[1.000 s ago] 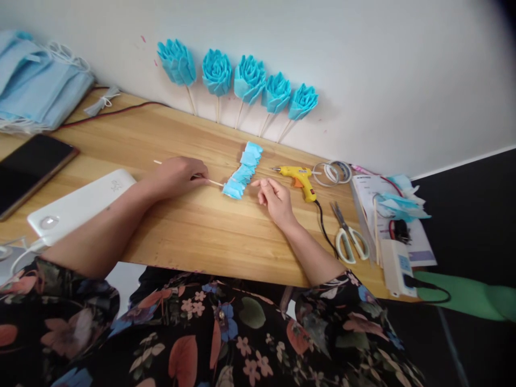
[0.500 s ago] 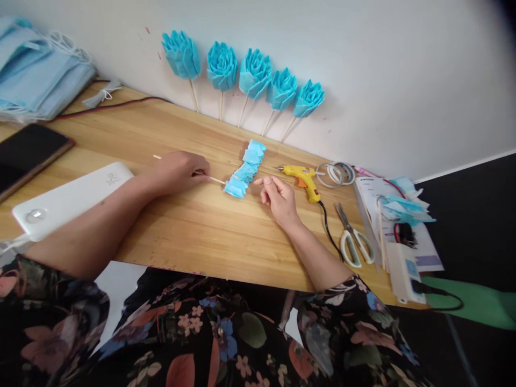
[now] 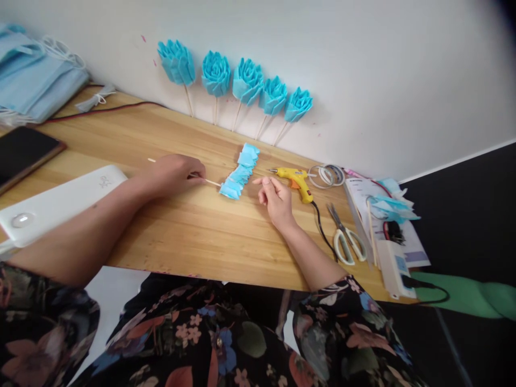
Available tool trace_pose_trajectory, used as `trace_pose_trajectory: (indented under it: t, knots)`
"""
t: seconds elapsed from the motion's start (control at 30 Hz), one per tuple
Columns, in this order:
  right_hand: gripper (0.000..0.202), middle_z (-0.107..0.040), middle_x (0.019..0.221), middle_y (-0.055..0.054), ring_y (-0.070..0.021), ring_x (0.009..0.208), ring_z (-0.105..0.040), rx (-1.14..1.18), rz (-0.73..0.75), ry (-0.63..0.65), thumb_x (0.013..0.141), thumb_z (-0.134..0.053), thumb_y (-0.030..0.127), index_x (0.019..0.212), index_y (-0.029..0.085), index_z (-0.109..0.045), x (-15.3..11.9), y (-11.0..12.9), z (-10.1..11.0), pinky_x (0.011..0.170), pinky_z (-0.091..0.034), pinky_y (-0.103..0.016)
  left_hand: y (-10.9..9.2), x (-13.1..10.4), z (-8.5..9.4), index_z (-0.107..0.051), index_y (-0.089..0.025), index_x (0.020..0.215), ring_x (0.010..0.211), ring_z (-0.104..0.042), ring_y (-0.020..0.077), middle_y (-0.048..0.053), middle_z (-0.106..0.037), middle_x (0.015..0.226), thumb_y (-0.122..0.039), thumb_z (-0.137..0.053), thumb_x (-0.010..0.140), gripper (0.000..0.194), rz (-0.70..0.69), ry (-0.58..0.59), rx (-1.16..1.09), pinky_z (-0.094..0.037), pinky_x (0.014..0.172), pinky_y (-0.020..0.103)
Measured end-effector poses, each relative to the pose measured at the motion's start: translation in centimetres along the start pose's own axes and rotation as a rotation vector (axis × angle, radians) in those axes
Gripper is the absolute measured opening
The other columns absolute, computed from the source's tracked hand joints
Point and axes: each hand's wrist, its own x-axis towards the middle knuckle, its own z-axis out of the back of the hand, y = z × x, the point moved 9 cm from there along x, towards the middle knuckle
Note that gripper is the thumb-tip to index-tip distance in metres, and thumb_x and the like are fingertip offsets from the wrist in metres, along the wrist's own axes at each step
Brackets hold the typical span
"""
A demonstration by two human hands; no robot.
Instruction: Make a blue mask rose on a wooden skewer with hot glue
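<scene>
My left hand (image 3: pixel 177 173) is closed around a thin wooden stick (image 3: pixel 212 183), its far end poking out to the left past the knuckles. The stick's tip touches the lower end of a pleated light-blue strip (image 3: pixel 240 173), which lies on the wooden table (image 3: pixel 193 231). Just right of the strip, apart from it, my right hand (image 3: pixel 276 199) hovers with the index finger stretched out and the other fingers loosely curled. Nothing shows in it. Beyond its fingers lies a yellow glue gun (image 3: pixel 295 180).
Several blue flowers (image 3: pixel 248 80) on sticks lean against the wall. To the right are scissors (image 3: pixel 344 236), a tape roll (image 3: pixel 331 175), papers (image 3: pixel 417 242) and a white power strip (image 3: pixel 395 269). On the left are face masks (image 3: pixel 36 75), a phone (image 3: pixel 26 153) and a white power bank (image 3: pixel 68 199).
The view has shifted slightly, moving the tabletop things left in the picture. My right hand sits slightly farther from the blue strip. The left hand keeps its grip on the stick.
</scene>
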Motion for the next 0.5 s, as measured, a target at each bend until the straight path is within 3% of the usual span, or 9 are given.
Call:
trace_pose_trajectory:
  t: [0.2,0.5]
  knots:
    - [0.05,-0.049,0.054,0.005,-0.012,0.051,-0.048,-0.034,0.056,-0.149,0.1,-0.052,0.067,0.092,0.023,-0.073,-0.4,1.1,1.4,0.053,-0.041,-0.028,-0.3,-0.2,0.3,-0.073,-0.019,0.088,0.085,-0.067,0.0224,0.007,-0.078,0.095,-0.046,-0.05,0.096,0.036,-0.018,-0.016,-0.014,-0.039,0.07,0.029]
    - [0.047,-0.058,0.06,0.003,-0.0119,0.054,-0.051,-0.098,0.103,-0.139,0.101,-0.052,0.062,0.092,0.022,-0.074,0.6,1.0,1.7,0.057,-0.041,-0.027,-0.4,0.2,0.0,-0.077,-0.02,0.099,0.094,-0.07,0.0263,0.008,-0.079,0.104,-0.048,-0.049,0.095,0.04,-0.038,-0.042,-0.032,-0.045,0.077,0.031]
